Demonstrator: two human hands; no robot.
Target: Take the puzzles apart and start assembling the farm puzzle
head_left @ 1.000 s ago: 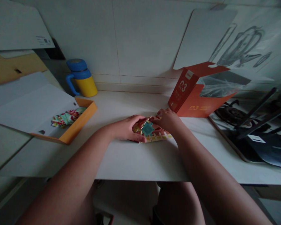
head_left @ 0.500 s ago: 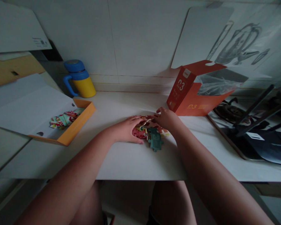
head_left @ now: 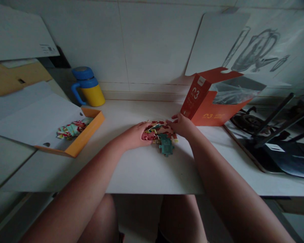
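A small pile of jigsaw puzzle pieces lies on the white table in front of me. A teal puzzle piece (head_left: 166, 145) with knobbed edges sticks out toward me at the near side. Behind it are brown-and-cream patched puzzle pieces (head_left: 165, 127), and a dark red puzzle piece (head_left: 148, 135) is at the left. My left hand (head_left: 137, 135) curls round the left side of the pile, with thumb and fingers against the pieces. At the far right edge, my right hand (head_left: 181, 125) grips the patched pieces; its fingertips are partly hidden.
At the left, an orange-edged box (head_left: 88, 133) with a white lid holds colourful crumpled pieces (head_left: 73, 130). A blue-and-yellow mug (head_left: 91, 89) stands behind it. An orange carton (head_left: 207, 101) with clear plastic inside leans at the back right, beside a black router (head_left: 281, 145).
The teal piece and the pile have shifted slightly up and left in the view. The patched pieces show more between my hands. My right hand has moved slightly to the right.
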